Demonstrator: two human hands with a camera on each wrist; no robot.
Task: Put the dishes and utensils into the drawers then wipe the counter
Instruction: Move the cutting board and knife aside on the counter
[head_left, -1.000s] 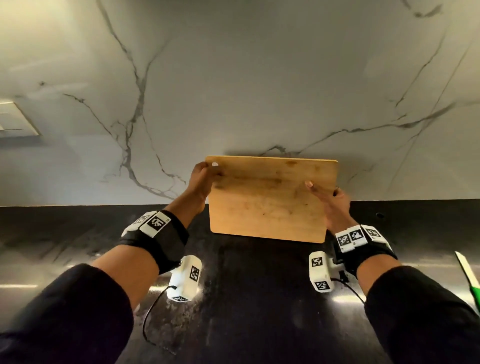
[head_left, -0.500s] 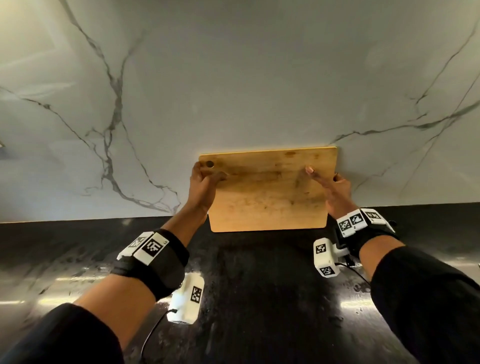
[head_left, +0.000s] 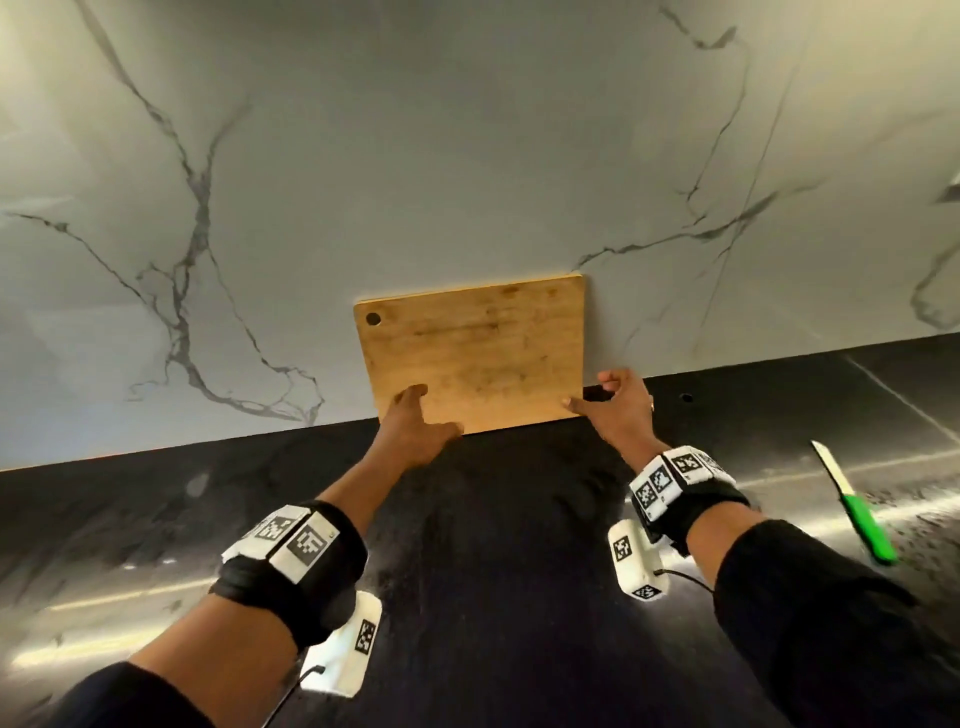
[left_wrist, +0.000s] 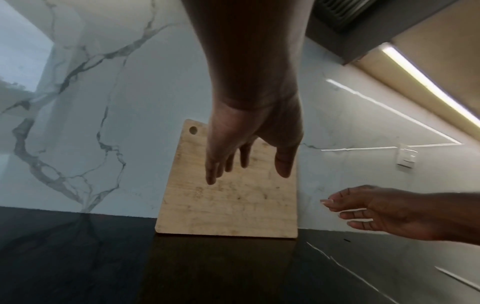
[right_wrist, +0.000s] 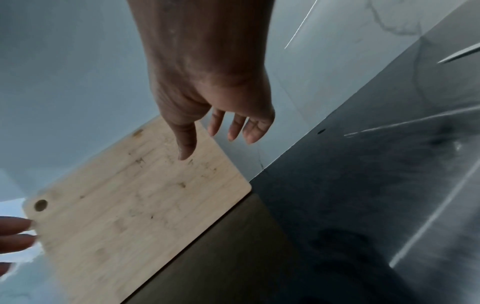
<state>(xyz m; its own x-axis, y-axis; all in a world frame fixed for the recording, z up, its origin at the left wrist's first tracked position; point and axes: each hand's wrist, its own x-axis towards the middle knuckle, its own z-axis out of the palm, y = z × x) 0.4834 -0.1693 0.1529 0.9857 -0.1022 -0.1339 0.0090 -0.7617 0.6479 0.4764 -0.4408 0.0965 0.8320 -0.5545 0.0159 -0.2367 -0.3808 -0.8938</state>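
A wooden cutting board (head_left: 478, 353) stands on its long edge on a dark counter (head_left: 493, 571), leaning against a marble wall (head_left: 415, 156). At 9 o'clock of the board, the left hand (head_left: 415, 426) hovers with fingers relaxed and spread, holding nothing. At 3 o'clock, the right hand (head_left: 618, 405) is likewise loose and empty. At far 3 o'clock a green-handled knife (head_left: 852, 504) lies on the counter. The board looks stiff, smooth and fairly light; gripping its 2 short side edges seems safest.

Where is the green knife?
In the head view, the green knife lies on the dark counter at the far right, past the right hand and away from the cutting board.
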